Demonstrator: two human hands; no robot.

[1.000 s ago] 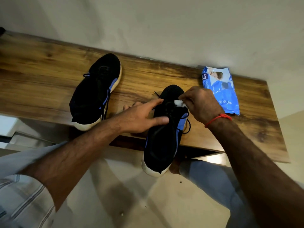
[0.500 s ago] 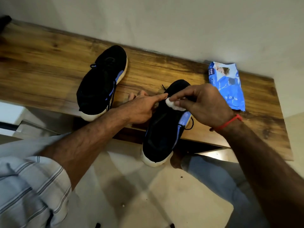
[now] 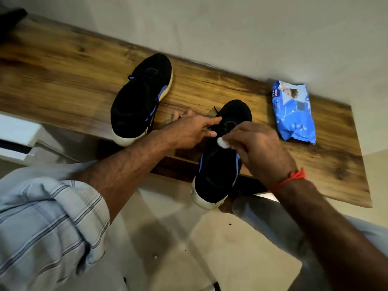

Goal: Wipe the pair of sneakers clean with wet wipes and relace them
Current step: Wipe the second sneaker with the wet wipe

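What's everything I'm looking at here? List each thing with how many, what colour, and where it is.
sneakers: two, black with blue trim and pale soles; far sneaker lies untouched on the bench, near sneaker has its heel overhanging the front edge
wet wipe: one, white, wadded, on the near sneaker's upper
wipes pack: one, blue, on the bench toward its right end
bench: one, brown wood, against the wall
thread band: one, red, round the right wrist
sleeve: one, pale striped, rolled up the left arm
left hand: fingers straight, steadying the near sneaker's side
right hand: pinches the wet wipe
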